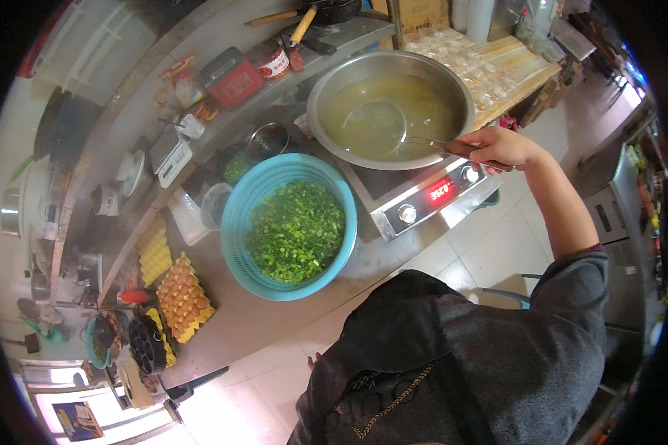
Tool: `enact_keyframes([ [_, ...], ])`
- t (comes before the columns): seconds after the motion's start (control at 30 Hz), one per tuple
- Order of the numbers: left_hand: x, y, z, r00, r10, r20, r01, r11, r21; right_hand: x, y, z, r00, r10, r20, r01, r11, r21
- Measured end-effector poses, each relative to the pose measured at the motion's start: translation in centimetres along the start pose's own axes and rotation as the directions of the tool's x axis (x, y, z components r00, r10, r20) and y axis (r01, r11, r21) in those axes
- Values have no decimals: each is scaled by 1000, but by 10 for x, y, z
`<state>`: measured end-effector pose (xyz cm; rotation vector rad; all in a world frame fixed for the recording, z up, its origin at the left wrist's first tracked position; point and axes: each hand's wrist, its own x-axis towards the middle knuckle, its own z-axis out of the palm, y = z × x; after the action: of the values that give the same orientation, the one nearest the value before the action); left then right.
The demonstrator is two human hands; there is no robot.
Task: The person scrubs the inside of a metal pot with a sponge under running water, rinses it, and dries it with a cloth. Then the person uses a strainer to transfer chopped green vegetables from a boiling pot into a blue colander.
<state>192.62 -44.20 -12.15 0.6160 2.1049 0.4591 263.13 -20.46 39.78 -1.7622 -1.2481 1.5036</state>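
Observation:
My right hand (495, 149) grips the brown handle of a round strainer or ladle (376, 125), whose head lies in the greenish liquid of a wide steel basin (317, 111). The basin stands on an induction cooker (406, 206) with a lit red display and two knobs. Only some fingertips of my left hand (313, 360) show beside my dark top, low at my side; the rest is hidden. A blue plastic colander (234, 233) full of chopped green leaves (298, 231) sits on the steel counter left of the cooker.
Egg trays (185, 297) and a black moulded pan (145, 345) stand at the counter's left end. A steel bowl (268, 140) and a digital scale (173, 158) are behind the colander. Small clear packets cover a wooden board (512, 67) past the basin. A stool (506, 296) stands nearby.

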Motion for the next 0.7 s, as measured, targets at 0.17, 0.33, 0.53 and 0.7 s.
enact_keyframes([
  [0.17, 2, 4, 3, 1000, 4, -2, -4, 1000, -6, 22, 17, 5, 998, -56, 43, 37, 936, 351],
  [0.33, -1, 0, 1, 1000, 0, 1, 0, 1000, 6, 27, 14, -3, 992, -95, -89, 125, 884, 450],
  [0.53, -9, -7, 3, 1000, -7, 8, 7, 1000, 1, 14, -7, -41, 865, -238, -442, 87, 938, -335],
  [0.7, -15, -12, 1, 1000, -16, 1, 16, 1000, -1, -15, -21, -66, 869, -213, -446, -164, 728, -666],
])
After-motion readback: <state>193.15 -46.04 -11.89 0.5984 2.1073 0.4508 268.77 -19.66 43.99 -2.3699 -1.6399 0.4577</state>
